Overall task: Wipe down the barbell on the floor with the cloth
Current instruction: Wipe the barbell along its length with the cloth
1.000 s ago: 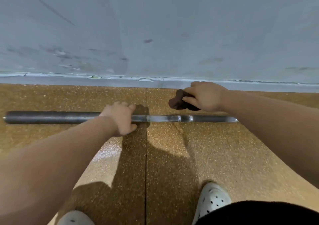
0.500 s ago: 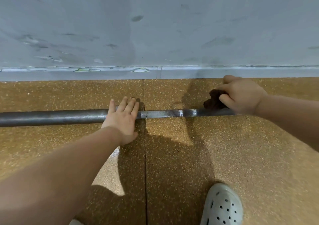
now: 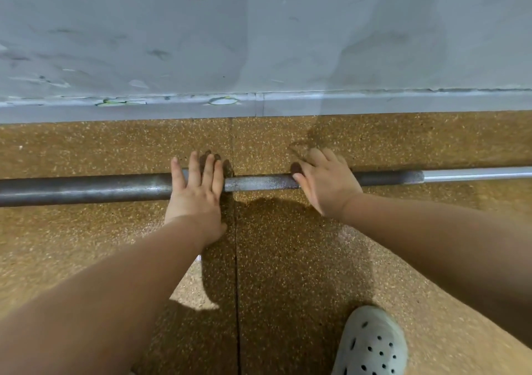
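The barbell (image 3: 259,182) lay across the speckled floor (image 3: 288,259), beneath both sets of fingers. The left hand (image 3: 195,193) pressed flat on it, fingers straight and slightly apart. The right hand (image 3: 328,182) curled its fingers over the dark cloth (image 3: 296,168), which was mostly hidden beneath them against the bar.

The barbell (image 3: 86,187) is bare metal, dark grey and mostly matt, with a dull sheen along its top. Just left of my right hand (image 3: 325,182) it looks rougher and finely speckled; far right it turns paler, brighter and smoother. The cloth (image 3: 296,169) under that hand shows only as a dark, matt scrap. The floor (image 3: 288,259) is brown, grainy and speckled, faintly glossy where light falls. The wall (image 3: 259,29) is matt grey paint, scuffed. My shoe (image 3: 371,343) looks like pale, matt plastic.
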